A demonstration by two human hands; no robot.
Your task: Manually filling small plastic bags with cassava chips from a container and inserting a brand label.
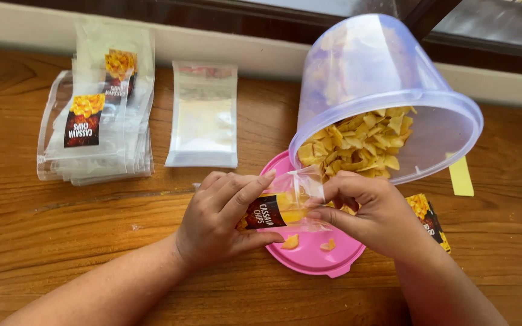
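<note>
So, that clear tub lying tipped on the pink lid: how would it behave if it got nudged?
The clear tub is round and lies on its side on the pink lid, so it would probably roll or rock. It looks like thin plastic, likely light. The chips sit loose at its open mouth, so a push may well spill more.

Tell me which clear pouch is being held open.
The labelled pouch between both hands over the pink lid; the stacked pouches and the plain pouch lie flat, untouched.
</note>
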